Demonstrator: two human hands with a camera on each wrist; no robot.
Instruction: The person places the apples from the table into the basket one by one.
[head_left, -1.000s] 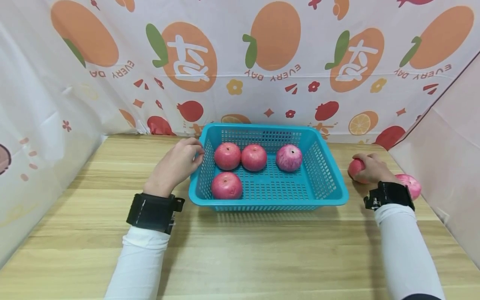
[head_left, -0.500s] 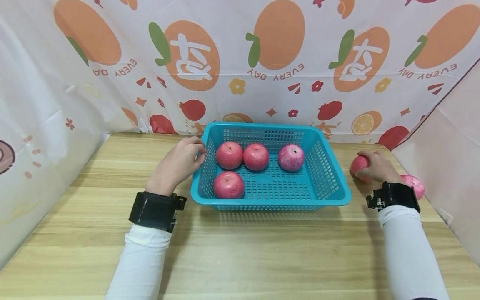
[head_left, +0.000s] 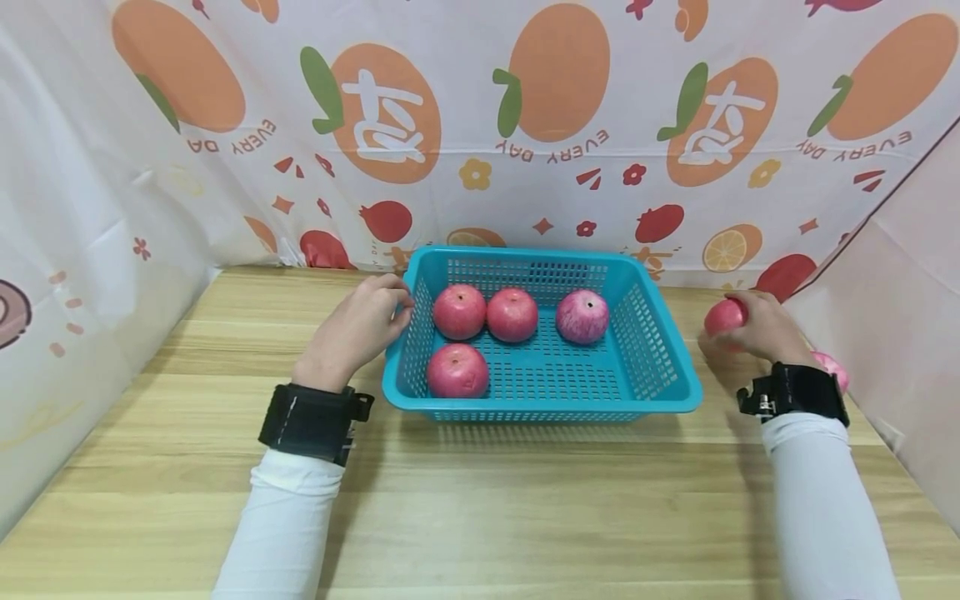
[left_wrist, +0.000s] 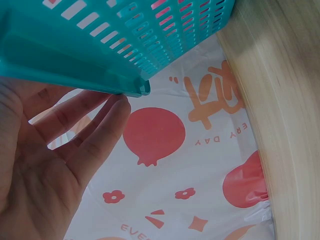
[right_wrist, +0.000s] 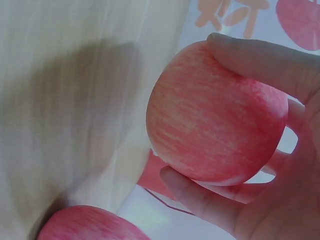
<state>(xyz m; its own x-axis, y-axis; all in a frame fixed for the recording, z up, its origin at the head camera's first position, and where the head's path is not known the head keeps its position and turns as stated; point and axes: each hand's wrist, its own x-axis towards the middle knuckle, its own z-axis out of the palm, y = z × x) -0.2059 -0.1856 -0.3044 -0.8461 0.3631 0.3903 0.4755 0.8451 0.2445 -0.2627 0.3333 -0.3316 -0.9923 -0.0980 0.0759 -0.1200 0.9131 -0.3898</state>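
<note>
My right hand [head_left: 765, 327] grips a red apple [right_wrist: 215, 115] at the right of the table, thumb on one side and fingers on the other. The apple's shadow lies apart from it on the wood. At the left, my left hand [head_left: 360, 329] holds the rim of a blue plastic basket [head_left: 551, 405], its fingertips against the lip in the left wrist view. Inside the basket sit three red apples, one at the back left [head_left: 459, 312], one beside it [head_left: 512, 315] and one at the front left [head_left: 457, 371]. A purplish streaked round fruit [head_left: 582, 317] is right of them.
Another pink-red fruit [head_left: 832, 371] lies on the table behind my right wrist, partly hidden by it. A fruit-printed white cloth [head_left: 480, 208] hangs along the back, with plain white sheeting at the right. The wooden table [head_left: 540, 508] extends in front of the basket.
My right hand has raised the apple off the table, moving slightly up and right. My left hand and the basket keep their places; the whole view has shifted slightly.
</note>
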